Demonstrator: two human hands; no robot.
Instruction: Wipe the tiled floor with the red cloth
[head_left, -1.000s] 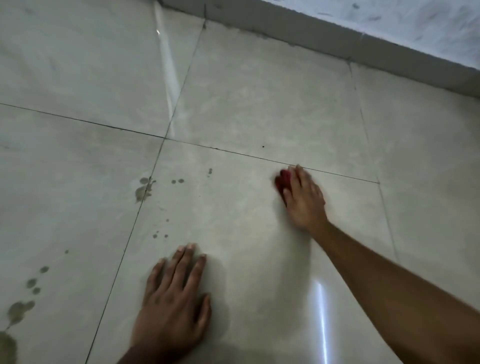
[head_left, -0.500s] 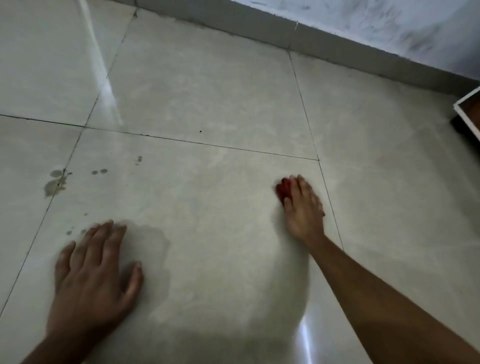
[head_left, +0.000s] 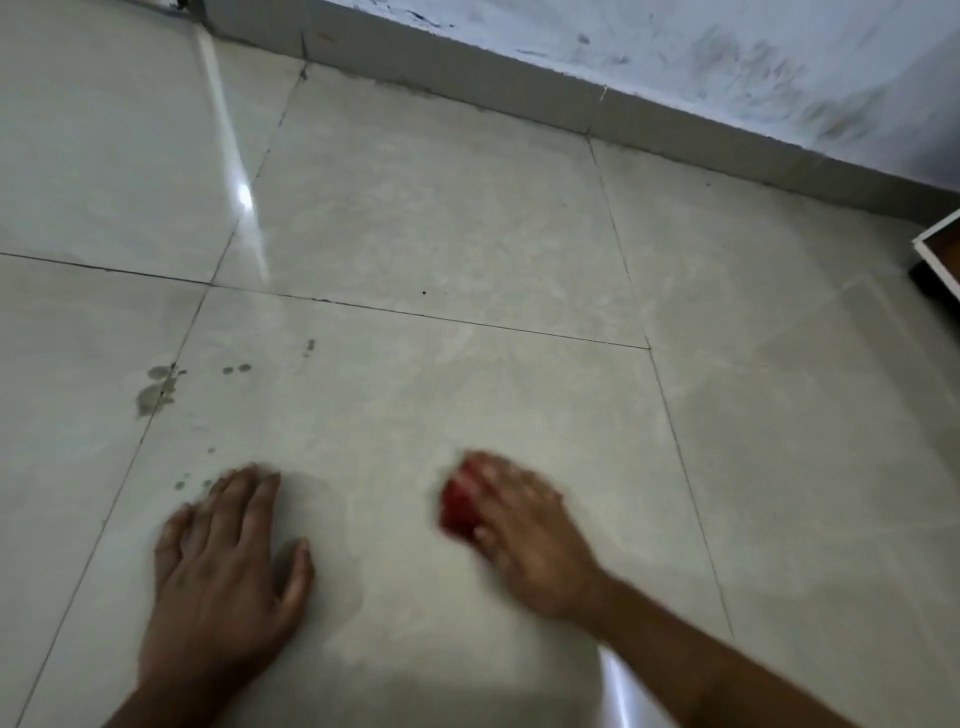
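The pale tiled floor (head_left: 467, 218) fills the view. My right hand (head_left: 524, 535), blurred by motion, lies over a small bunched red cloth (head_left: 457, 506) and presses it onto the tile in the lower middle; the cloth shows only at the hand's left side, between forefinger and thumb. My left hand (head_left: 228, 561) rests flat on the same tile to the left, fingers straight and spread, holding nothing. Dark wet spots (head_left: 156, 389) sit on the grout line beyond my left hand.
A grey skirting (head_left: 519, 88) and a scuffed white wall (head_left: 727, 57) run across the back. A white-edged brown piece of furniture (head_left: 943, 254) juts in at the right edge. A bright light streak (head_left: 241, 200) reflects on the far-left tiles.
My right hand has slid the red cloth back toward me and to the left. My left hand stays planted on the tile. The view has shifted.
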